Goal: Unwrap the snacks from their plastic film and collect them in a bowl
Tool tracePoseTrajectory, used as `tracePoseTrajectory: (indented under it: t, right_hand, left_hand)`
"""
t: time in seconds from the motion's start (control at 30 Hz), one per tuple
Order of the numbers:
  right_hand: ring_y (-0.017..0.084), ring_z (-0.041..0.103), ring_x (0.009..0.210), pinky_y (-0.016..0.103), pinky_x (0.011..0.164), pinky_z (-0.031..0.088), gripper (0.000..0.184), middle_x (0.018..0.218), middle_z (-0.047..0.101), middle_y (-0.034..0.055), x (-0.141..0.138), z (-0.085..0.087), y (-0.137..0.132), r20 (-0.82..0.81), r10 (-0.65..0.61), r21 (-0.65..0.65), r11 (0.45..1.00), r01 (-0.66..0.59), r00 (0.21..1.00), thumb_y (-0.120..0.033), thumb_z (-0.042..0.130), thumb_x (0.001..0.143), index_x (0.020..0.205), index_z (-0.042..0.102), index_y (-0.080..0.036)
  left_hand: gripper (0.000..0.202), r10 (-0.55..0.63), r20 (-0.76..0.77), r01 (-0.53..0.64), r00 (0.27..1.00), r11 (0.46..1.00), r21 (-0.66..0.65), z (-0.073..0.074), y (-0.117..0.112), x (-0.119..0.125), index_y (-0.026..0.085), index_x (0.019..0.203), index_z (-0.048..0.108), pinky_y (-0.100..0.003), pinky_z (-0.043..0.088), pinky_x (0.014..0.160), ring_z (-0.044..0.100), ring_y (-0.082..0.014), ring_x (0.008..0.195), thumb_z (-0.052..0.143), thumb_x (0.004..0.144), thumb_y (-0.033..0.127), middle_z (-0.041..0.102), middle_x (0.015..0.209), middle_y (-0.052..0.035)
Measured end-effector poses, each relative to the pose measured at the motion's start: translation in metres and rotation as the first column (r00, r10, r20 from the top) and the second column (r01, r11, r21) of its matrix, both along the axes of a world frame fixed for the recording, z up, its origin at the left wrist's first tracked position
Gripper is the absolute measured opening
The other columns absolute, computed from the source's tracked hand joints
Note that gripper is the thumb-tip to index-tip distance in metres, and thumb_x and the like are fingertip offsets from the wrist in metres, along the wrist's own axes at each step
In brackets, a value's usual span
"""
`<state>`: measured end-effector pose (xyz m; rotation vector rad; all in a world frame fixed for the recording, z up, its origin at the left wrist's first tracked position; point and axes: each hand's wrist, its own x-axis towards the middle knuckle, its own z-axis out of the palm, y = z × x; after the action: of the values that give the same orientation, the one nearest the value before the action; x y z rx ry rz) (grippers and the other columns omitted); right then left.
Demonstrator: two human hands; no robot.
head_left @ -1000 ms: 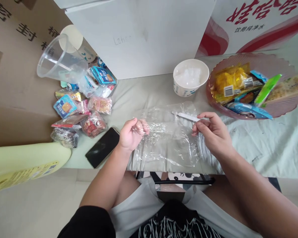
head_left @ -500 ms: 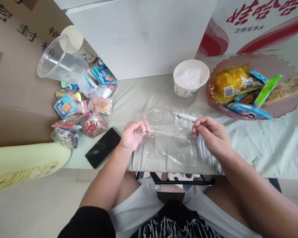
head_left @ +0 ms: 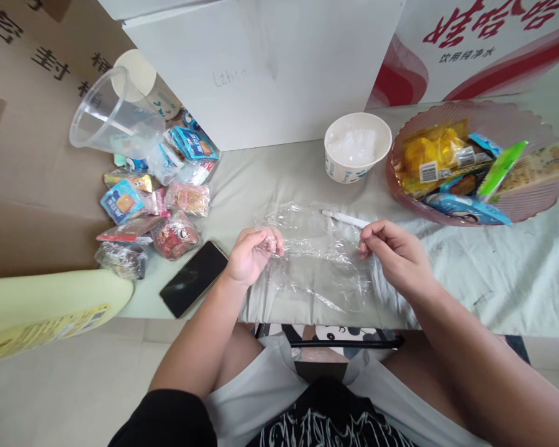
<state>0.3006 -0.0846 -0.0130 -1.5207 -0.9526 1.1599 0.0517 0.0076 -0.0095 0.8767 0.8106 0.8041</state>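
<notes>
A thin, clear plastic bag (head_left: 319,254) is spread between my hands, low over the cloth. My left hand (head_left: 249,256) is closed on its left edge, thumb against curled fingers. On the opposite side my right hand (head_left: 395,256) pinches the right edge, though the exact grip is partly hidden. A slim white stick-like item (head_left: 347,218) lies at the bag's upper right, its near end close to my right fingertips; I cannot tell whether they touch it. Beyond it stands a white paper cup (head_left: 335,155) with translucent white material inside.
A pink scalloped bowl (head_left: 535,198) of packaged snacks stands at right. To the left lie a phone (head_left: 193,278), several wrapped snacks (head_left: 176,234), a clear plastic cup (head_left: 93,124) and a pale yellow bottle (head_left: 51,304). A white box (head_left: 270,74) borders the back.
Almost nothing differs. My hands keep the same hold on the plastic bag, and its creases have shifted slightly.
</notes>
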Motion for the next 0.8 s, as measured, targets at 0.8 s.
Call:
tracePoseTrajectory:
  t: [0.8]
  right_hand:
    - [0.01, 0.055, 0.048, 0.024, 0.048, 0.048, 0.011, 0.062, 0.059, -0.0044, 0.003, -0.004, -0.001, 0.035, -0.176, 0.025, 0.984, 0.175, 0.984, -0.031, 0.068, 0.087, 0.082, 0.061, -0.023]
  left_hand:
    - [0.022, -0.161, -0.242, 0.177, 0.957, 0.983, 0.046, -0.004, 0.004, -0.015, 0.014, 0.066, 0.078, -0.029, 0.051, 0.07, 0.067, -0.0187, 0.075, 0.077, 0.078, 0.033, 0.074, 0.077, -0.0099]
